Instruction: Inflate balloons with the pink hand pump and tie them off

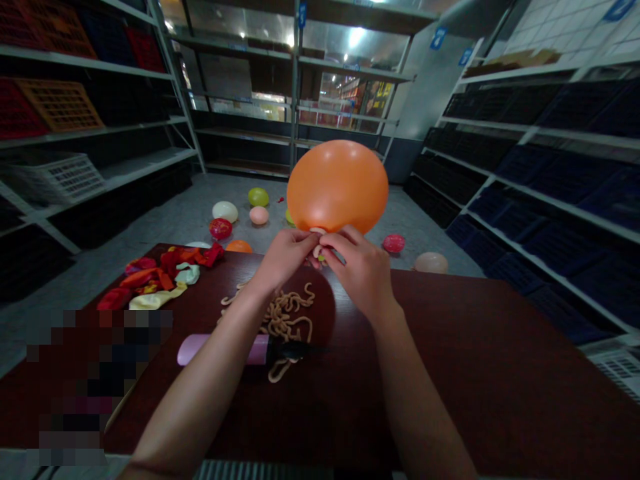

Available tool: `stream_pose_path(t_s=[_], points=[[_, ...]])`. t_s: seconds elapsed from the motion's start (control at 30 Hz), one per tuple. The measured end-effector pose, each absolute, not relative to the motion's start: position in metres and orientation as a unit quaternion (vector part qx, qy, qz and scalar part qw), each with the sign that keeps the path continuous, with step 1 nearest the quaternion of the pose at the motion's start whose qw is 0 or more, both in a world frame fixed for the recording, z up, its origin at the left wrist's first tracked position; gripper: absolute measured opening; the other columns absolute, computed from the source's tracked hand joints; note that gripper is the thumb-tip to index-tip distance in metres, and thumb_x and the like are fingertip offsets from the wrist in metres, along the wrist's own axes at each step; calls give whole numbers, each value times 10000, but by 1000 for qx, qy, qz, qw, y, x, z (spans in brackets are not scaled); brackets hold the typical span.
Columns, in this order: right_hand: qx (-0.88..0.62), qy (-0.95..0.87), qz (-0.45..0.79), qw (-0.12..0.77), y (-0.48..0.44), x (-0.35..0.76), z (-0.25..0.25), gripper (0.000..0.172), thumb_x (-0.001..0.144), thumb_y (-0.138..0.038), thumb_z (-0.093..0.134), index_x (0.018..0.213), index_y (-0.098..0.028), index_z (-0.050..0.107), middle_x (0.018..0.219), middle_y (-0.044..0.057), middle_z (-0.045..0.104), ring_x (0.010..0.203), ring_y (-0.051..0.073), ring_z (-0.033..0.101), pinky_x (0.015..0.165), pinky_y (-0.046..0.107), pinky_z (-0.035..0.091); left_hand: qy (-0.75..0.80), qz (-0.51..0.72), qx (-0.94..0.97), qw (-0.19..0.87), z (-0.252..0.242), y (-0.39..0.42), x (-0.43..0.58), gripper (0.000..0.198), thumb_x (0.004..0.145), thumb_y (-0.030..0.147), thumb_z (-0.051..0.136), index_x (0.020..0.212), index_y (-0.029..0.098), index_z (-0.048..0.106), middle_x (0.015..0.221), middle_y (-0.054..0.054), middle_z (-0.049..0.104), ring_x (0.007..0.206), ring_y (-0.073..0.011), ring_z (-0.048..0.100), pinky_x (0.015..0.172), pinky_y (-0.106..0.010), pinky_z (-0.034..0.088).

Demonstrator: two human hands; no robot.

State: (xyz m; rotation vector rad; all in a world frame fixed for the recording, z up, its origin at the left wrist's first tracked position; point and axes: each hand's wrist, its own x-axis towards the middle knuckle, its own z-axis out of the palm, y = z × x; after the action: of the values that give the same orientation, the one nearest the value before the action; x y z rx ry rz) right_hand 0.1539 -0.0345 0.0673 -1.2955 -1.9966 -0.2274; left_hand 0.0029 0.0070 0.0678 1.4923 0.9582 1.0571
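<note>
A big inflated orange balloon stands above the far edge of the dark table, its neck end downward. My left hand pinches it at the neck, fingers closed. My right hand is closed in a pinch at the same spot, fingertips against the left ones. Something tan, perhaps a cord, and a small yellow-green bit show between the fingers; the neck is mostly hidden. Below lies a tangled pile of tan cords. A lavender balloon pump with a black nozzle lies under my left forearm.
Limp balloons in red, orange and pale colours lie at the table's left. Several inflated balloons, among them a white one and a pink-red one, rest on the floor. Shelves with crates line both sides. The lower left is pixelated.
</note>
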Motion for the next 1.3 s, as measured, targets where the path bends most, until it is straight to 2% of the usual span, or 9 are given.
stream_pose_path(t_s=[0.17,0.27,0.47,0.77,0.9,1.0,1.07,1.13,1.3], points=[[-446,-730,116,504,-24,165,65,187,940,-323,544,871,-195,662,823,11,658,714,121,578,644,255,416,394,428,578,572,75,5,-1,286,983,275,540,820,123,720,717,-67,728,519,-82,590,536,-197,430],[-454,-693,182,530,-20,167,64,197,898,-332,526,793,-201,629,733,-3,628,659,121,549,593,254,396,395,422,563,591,78,6,-3,289,993,293,522,907,115,733,787,-93,751,507,-76,575,509,-192,409],[-474,-551,278,629,-12,161,62,120,768,-308,535,682,-224,532,541,-59,482,445,87,409,443,239,320,343,474,524,619,71,11,-7,323,972,388,551,918,131,738,829,-93,743,500,-64,506,484,-184,377],[-467,-468,298,689,-11,170,67,108,683,-289,538,604,-222,511,534,-49,465,432,78,399,404,226,317,350,474,510,627,66,11,-1,312,949,379,570,815,141,720,751,-67,711,501,-68,475,482,-195,354],[-506,-519,211,656,-15,179,68,130,730,-269,503,607,-226,499,538,-39,450,471,104,420,452,250,348,354,482,529,603,66,9,4,327,950,363,571,738,139,681,678,-46,659,499,-71,476,486,-196,358],[-541,-615,27,573,-24,179,71,79,788,-239,530,773,-214,603,741,17,605,653,151,549,613,300,470,373,478,558,566,65,8,7,344,947,365,559,697,146,645,634,-28,612,508,-82,487,494,-202,370],[-539,-678,-71,495,-31,174,73,233,839,-252,558,1052,-214,645,1032,77,665,868,202,614,759,361,522,385,473,579,541,63,10,8,359,948,384,538,685,155,627,605,-17,587,499,-89,479,490,-209,362],[-535,-721,-114,425,-37,167,75,399,877,-286,577,1270,-224,596,1244,126,609,1044,257,609,836,413,538,390,469,608,509,61,11,7,370,943,405,524,679,163,615,585,-6,573,489,-94,475,488,-219,351],[-508,-778,-107,354,-43,157,76,571,838,-211,604,1405,-216,535,1362,160,487,1137,288,577,946,464,538,422,437,676,416,60,11,4,416,923,447,514,606,180,545,539,15,499,493,-104,424,490,-248,304]])
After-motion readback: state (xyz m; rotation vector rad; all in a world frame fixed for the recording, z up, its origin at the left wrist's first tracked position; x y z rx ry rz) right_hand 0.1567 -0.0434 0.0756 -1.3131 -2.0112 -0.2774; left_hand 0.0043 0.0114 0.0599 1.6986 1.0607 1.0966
